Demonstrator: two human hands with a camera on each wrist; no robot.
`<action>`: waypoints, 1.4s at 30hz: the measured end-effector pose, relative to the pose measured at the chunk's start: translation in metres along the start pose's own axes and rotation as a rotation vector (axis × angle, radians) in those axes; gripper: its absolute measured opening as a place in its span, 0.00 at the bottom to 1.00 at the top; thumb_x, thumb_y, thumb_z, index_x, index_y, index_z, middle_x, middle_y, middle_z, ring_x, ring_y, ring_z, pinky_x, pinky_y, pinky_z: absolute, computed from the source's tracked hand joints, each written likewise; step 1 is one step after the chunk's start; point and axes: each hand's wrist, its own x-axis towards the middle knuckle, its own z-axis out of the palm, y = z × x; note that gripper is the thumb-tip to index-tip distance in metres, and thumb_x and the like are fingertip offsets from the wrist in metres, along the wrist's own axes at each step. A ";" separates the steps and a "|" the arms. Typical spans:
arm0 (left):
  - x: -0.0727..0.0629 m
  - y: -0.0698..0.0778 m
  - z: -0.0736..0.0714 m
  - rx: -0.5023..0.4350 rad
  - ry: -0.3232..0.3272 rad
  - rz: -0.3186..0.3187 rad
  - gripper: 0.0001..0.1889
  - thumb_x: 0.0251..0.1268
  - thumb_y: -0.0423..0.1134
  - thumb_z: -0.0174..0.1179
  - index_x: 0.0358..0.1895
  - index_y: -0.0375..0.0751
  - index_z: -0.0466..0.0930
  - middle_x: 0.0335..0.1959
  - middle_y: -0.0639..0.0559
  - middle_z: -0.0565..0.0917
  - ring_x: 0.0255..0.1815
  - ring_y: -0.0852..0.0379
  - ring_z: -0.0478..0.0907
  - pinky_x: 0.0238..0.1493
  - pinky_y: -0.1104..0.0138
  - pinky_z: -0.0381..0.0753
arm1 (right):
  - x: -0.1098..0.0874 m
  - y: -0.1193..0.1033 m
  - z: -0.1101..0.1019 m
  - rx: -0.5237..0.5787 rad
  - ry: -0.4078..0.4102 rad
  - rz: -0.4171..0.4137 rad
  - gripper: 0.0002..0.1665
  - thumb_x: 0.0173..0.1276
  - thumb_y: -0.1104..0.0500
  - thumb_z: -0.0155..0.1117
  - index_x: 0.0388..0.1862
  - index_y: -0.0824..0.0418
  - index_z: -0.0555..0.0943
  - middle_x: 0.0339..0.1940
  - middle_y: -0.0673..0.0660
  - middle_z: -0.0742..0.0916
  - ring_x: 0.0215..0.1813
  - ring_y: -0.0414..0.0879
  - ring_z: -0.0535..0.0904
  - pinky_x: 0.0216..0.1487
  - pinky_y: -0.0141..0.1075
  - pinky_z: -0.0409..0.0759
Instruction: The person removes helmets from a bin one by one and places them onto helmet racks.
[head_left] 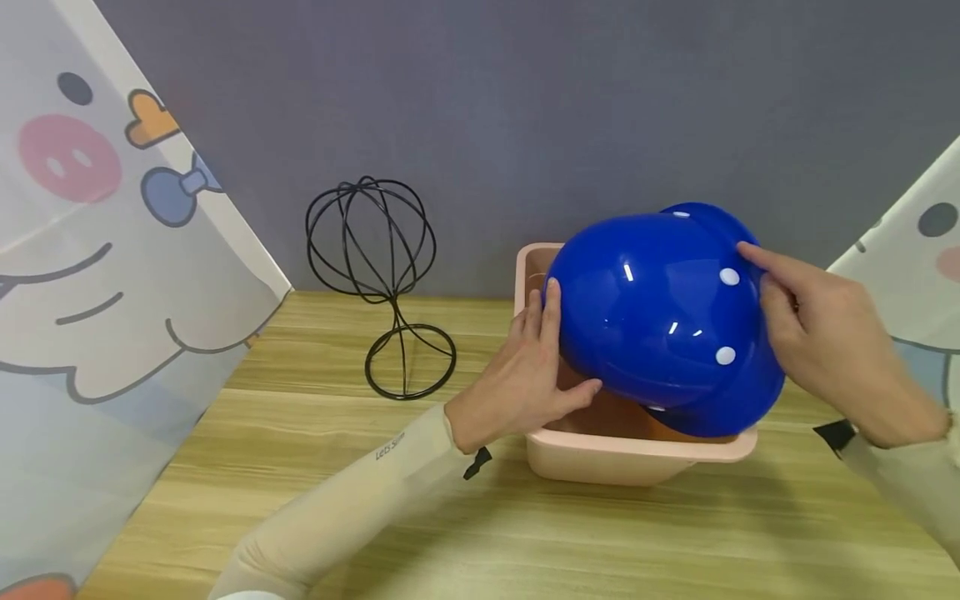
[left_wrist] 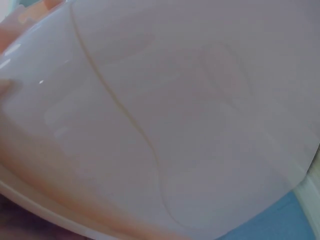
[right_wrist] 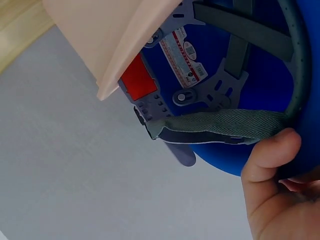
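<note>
A glossy blue hard hat [head_left: 637, 308] with white round dots tilts over a pale pink plastic bin [head_left: 600, 462], overlapping its opening. My right hand [head_left: 832, 333] grips the hat at its right side, by the brim. In the right wrist view, the thumb of that hand [right_wrist: 280, 195] lies at the grey-green sweatband [right_wrist: 215, 127]; grey straps, a label and a red patch show inside the shell. My left hand [head_left: 528, 367] rests its extended fingers against the hat's left end, with the thumb spread below. A pale, shiny curved surface fills most of the left wrist view.
A black wire stand [head_left: 393, 292] with a globe-shaped top is on the wooden table [head_left: 300, 500], left of the bin. Behind rises a grey wall [head_left: 480, 125]. Cartoon-printed panels [head_left: 97, 275] flank the table on both sides.
</note>
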 end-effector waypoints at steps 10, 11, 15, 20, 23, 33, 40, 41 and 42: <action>0.000 -0.001 -0.001 0.034 -0.021 0.033 0.61 0.57 0.68 0.53 0.72 0.36 0.19 0.73 0.31 0.42 0.73 0.38 0.42 0.62 0.48 0.61 | -0.014 0.017 -0.007 -0.006 0.052 0.110 0.26 0.73 0.60 0.39 0.67 0.63 0.69 0.15 0.57 0.66 0.12 0.43 0.60 0.13 0.30 0.56; 0.000 -0.001 -0.002 0.036 -0.021 0.036 0.60 0.58 0.68 0.53 0.72 0.35 0.21 0.74 0.31 0.42 0.73 0.38 0.42 0.62 0.49 0.61 | -0.015 0.020 -0.006 -0.010 0.045 0.120 0.26 0.74 0.59 0.38 0.68 0.63 0.69 0.15 0.57 0.67 0.12 0.44 0.60 0.12 0.30 0.57; 0.000 -0.002 -0.002 0.045 -0.027 0.057 0.59 0.58 0.66 0.53 0.73 0.32 0.25 0.74 0.34 0.44 0.74 0.41 0.43 0.65 0.52 0.58 | -0.020 0.027 -0.004 -0.008 -0.007 0.171 0.27 0.75 0.59 0.37 0.71 0.61 0.64 0.21 0.63 0.72 0.13 0.47 0.63 0.13 0.33 0.60; 0.000 -0.002 -0.001 0.015 -0.015 0.082 0.58 0.59 0.66 0.53 0.73 0.30 0.26 0.74 0.35 0.45 0.73 0.41 0.46 0.65 0.53 0.58 | -0.024 0.029 0.001 0.016 0.007 0.170 0.27 0.75 0.60 0.38 0.71 0.61 0.64 0.36 0.71 0.78 0.19 0.52 0.69 0.15 0.30 0.61; 0.001 -0.002 0.000 -0.021 -0.007 0.088 0.59 0.59 0.66 0.53 0.73 0.33 0.23 0.74 0.37 0.46 0.72 0.41 0.49 0.64 0.53 0.61 | -0.028 0.030 0.004 0.040 0.054 0.185 0.27 0.74 0.59 0.40 0.70 0.58 0.66 0.38 0.71 0.79 0.22 0.49 0.69 0.18 0.27 0.59; 0.006 0.000 0.007 -0.187 0.024 0.098 0.62 0.56 0.64 0.59 0.71 0.48 0.14 0.76 0.51 0.37 0.71 0.51 0.49 0.63 0.53 0.62 | -0.045 0.039 0.029 0.162 0.153 0.181 0.27 0.74 0.62 0.41 0.70 0.52 0.68 0.49 0.69 0.81 0.37 0.40 0.70 0.39 0.23 0.60; 0.008 -0.003 0.007 -0.209 0.031 0.090 0.64 0.54 0.61 0.63 0.71 0.47 0.14 0.76 0.54 0.33 0.74 0.56 0.42 0.66 0.54 0.56 | -0.043 0.026 0.035 0.066 0.084 0.145 0.29 0.70 0.66 0.40 0.70 0.66 0.64 0.52 0.77 0.72 0.50 0.71 0.67 0.38 0.64 0.63; 0.008 -0.003 0.007 -0.215 0.035 0.083 0.64 0.53 0.61 0.64 0.71 0.48 0.15 0.76 0.54 0.34 0.73 0.56 0.43 0.66 0.54 0.57 | -0.043 0.024 0.036 0.049 0.087 0.136 0.29 0.69 0.67 0.41 0.69 0.68 0.64 0.53 0.77 0.71 0.49 0.72 0.67 0.36 0.65 0.63; 0.008 -0.004 0.007 -0.220 0.038 0.076 0.65 0.52 0.61 0.65 0.71 0.48 0.15 0.76 0.53 0.35 0.73 0.55 0.44 0.65 0.54 0.57 | -0.042 0.022 0.037 0.033 0.084 0.126 0.29 0.68 0.67 0.41 0.69 0.69 0.64 0.54 0.78 0.70 0.50 0.73 0.67 0.35 0.66 0.63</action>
